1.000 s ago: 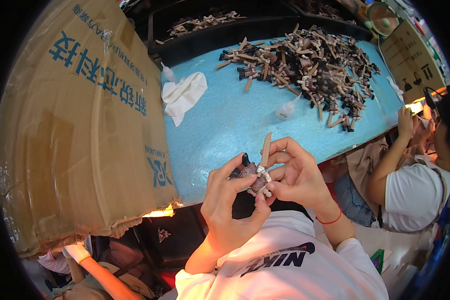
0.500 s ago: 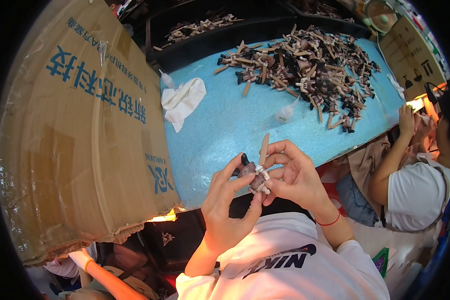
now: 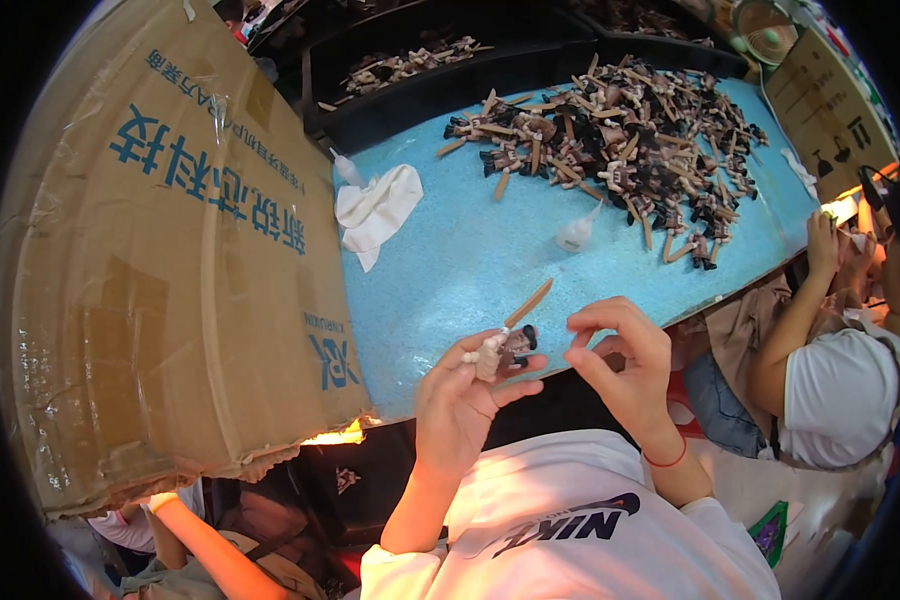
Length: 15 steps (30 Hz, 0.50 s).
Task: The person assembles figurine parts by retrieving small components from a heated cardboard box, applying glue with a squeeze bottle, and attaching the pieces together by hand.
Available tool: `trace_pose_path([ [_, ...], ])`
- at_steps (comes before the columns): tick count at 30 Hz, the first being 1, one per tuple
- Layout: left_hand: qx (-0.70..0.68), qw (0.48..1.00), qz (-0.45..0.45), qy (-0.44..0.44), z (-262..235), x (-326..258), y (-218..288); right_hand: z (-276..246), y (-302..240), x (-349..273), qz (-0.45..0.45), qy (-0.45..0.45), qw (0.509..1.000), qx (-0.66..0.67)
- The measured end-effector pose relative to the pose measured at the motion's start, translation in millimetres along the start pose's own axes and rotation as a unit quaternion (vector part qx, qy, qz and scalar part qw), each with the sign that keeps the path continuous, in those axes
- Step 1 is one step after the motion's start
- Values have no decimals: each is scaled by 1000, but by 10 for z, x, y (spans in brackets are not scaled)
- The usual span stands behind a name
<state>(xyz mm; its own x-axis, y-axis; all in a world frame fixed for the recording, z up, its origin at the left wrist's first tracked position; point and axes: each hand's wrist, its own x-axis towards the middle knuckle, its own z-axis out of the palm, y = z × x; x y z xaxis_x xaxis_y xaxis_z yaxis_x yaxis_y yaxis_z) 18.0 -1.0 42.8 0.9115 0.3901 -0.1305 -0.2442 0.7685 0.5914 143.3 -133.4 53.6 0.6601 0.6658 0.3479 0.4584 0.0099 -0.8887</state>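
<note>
My left hand (image 3: 452, 408) holds a small toy figurine (image 3: 489, 358) between thumb and fingers, above the near edge of the blue tabletop. It has a pale body, dark parts on its right side and a long tan blade-like piece pointing up and right. My right hand (image 3: 630, 365) is raised just right of the figurine without touching it. Its fingers are curled, thumb and index tips apart, and nothing shows between them. Farther off on the table lies a large pile of similar figurines (image 3: 620, 150). A small white squeeze bottle (image 3: 575, 234) stands in front of that pile.
A big cardboard box (image 3: 170, 300) walls off the left side. Beside it lie a white cloth (image 3: 378, 205) and another small bottle (image 3: 347, 169). Black trays (image 3: 450, 75) with more figurines line the back. At the right, another person (image 3: 835, 390) works by the table edge.
My right hand has let go of the figurine and drawn away to the right. In my left hand the figurine has turned, and its blade now leans further right.
</note>
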Motion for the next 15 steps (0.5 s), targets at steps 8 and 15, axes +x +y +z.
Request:
trace_pose_path([
  [8, -199, 972, -101, -71, 48, -17, -119, 106, -158, 20, -145, -18, 978, -151],
  [15, -254, 957, -98, -103, 4, -13, -217, 79, -257, -38, -162, -20, 974, -158],
])
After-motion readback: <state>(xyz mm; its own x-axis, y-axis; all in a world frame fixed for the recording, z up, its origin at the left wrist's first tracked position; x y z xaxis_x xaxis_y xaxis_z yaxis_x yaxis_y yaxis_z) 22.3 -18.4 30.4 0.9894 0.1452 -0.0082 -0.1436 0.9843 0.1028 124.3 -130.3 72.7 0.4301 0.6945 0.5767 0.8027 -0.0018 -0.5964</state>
